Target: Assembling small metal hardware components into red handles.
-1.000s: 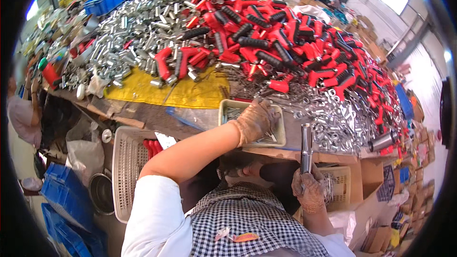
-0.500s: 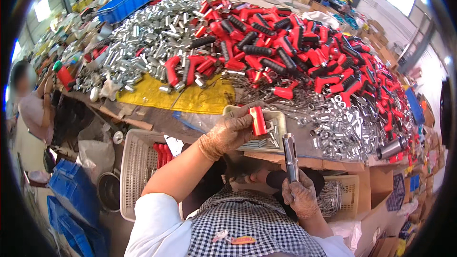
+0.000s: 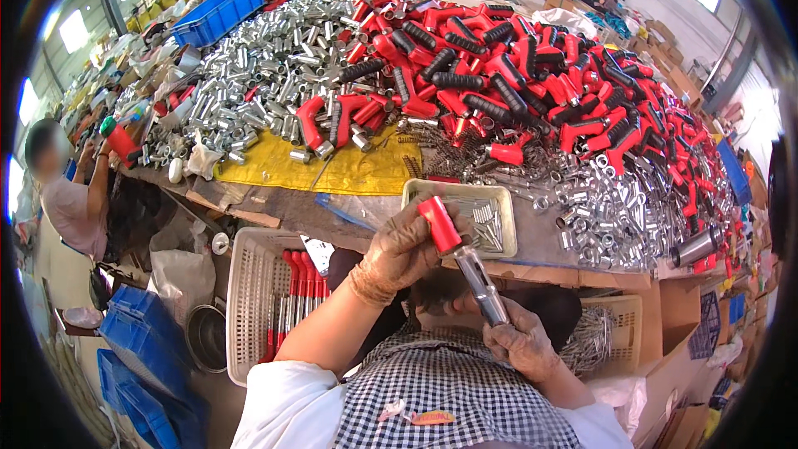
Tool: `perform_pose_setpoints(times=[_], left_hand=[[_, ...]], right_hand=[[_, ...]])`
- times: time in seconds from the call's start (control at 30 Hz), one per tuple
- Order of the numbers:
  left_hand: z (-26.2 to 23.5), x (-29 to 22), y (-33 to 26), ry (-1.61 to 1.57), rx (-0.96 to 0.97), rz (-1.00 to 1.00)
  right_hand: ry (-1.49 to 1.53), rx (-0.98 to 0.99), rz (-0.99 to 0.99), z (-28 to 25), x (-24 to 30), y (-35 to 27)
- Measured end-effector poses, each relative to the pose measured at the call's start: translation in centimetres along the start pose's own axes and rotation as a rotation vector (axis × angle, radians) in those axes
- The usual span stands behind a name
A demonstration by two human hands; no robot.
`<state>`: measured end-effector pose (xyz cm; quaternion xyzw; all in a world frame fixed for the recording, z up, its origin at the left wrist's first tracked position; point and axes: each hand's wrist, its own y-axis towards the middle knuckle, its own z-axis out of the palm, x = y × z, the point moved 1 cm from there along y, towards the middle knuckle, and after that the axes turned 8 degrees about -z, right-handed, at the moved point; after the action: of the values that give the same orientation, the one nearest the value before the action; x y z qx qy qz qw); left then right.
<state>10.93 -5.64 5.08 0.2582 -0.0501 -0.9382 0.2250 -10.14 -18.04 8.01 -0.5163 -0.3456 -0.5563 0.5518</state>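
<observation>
red sleeve (image 3: 440,224) now against tube (image 3: 480,284), label (image 3: 433,417) unclear

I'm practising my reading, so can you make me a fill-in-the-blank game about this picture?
1. The left hand holds a short cylinder coloured ____.
2. The right hand grips a shiny tube coloured ____.
3. The checked apron is black and ____.
4. The wide sheet on the table is ____.
Missing words: red; silver; white; yellow.

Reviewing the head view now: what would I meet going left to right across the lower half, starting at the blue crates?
Blue crates, metal pan, white basket, left hand, red tube, shiny metal tube, right hand, cream basket, cardboard box.
</observation>
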Motion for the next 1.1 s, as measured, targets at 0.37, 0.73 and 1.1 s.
perform_pose_setpoints(times=[0.37, 0.73, 1.1], left_hand=[[1.7, 2.4, -1.2, 0.157, -0.006, -0.107], [3.4, 0.5, 0.4, 0.232, -0.230, 0.028], [4.2, 4.4, 1.3, 0.240, -0.626, -0.224]], right_hand=[[0.121, 0.121, -0.013, 1.0, -0.5, 1.4], [0.064, 0.087, -0.072, 1.5, -0.5, 2.2], [-0.075, 0.099, 0.003, 2.1, -2.3, 3.5]])
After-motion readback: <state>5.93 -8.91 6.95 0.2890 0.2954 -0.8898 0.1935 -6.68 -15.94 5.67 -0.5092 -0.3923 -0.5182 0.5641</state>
